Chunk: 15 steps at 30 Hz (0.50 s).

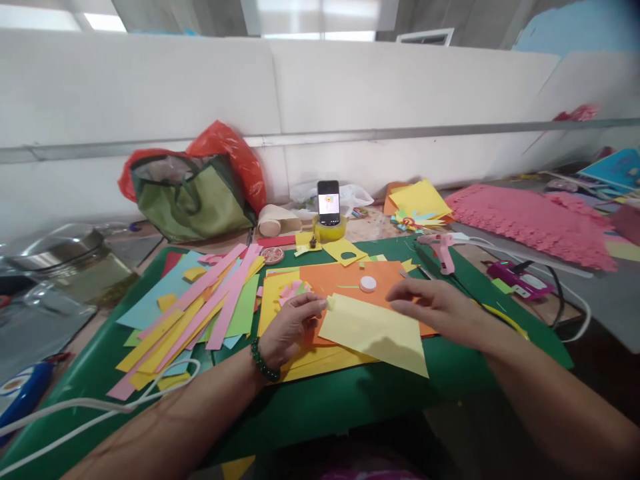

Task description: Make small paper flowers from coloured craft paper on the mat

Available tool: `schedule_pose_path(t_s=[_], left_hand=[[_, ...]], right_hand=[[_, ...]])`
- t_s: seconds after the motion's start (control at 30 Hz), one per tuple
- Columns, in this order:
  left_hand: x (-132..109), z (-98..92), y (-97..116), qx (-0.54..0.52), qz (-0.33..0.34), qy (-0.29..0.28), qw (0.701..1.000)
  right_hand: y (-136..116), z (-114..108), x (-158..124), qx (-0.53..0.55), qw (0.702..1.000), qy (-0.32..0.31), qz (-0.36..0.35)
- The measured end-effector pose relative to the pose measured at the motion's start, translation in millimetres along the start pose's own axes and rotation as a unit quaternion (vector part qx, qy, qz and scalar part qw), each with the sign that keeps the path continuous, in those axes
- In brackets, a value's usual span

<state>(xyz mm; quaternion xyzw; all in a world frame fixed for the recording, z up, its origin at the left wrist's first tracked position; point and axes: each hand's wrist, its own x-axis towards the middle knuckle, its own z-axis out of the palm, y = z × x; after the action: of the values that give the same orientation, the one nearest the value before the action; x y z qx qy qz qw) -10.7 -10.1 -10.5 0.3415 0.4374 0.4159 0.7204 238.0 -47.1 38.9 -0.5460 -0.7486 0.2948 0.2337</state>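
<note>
Green mat [400,400] covers the table, heaped at left with pink and yellow paper strips [234,300]. An orange sheet [385,277] lies mid-mat; a pale yellow sheet [375,327] slants over its near part. Above that sheet's right end is the right hand [437,303], thumb and fingers apart. The left hand [295,320] is by its far left corner, thumb and forefinger together. A pink glue gun [443,253] lies far right, a white disc [368,285] on the orange. Smallest, a yellowish scrap [331,303] sits in the left pinch.

A soft shadow crosses the pale paper [373,328].
</note>
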Motion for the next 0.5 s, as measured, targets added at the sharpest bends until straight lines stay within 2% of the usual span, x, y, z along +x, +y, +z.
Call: schedule_pose_path(t_s=[0.1, 0.17, 0.27, 0.33, 0.37, 0.43, 0.5], left_hand=[[-3, -0.1, -7, 0.018, 0.022, -0.021, 0.999], [-7, -1.7, -12, 0.057, 0.049, -0.055, 0.996], [-13, -5.4, -17, 0.162, 0.122, -0.112, 0.973], [-14, -8.1, -18, 0.255, 0.198, -0.125, 0.938], [-13, -9.5, -18, 0.297, 0.234, -0.125, 0.917], [-9, -12.4, -18, 0.364, 0.273, -0.124, 0.882], [-4, -14.9, -18, 0.411, 0.261, -0.129, 0.864]], right_hand=[[-19, 28, 13, 0.021, 1.000, 0.004, -0.024], [-28, 40, 19, 0.036, 0.998, -0.015, -0.045], [-29, 36, 22, 0.019, 0.997, -0.048, -0.063], [-17, 17, 21, -0.060, 0.998, -0.021, 0.001], [-7, 4, 20, -0.130, 0.989, 0.010, 0.070], [20, -24, 21, -0.285, 0.930, 0.065, 0.223], [51, -46, 25, -0.373, 0.880, 0.072, 0.286]])
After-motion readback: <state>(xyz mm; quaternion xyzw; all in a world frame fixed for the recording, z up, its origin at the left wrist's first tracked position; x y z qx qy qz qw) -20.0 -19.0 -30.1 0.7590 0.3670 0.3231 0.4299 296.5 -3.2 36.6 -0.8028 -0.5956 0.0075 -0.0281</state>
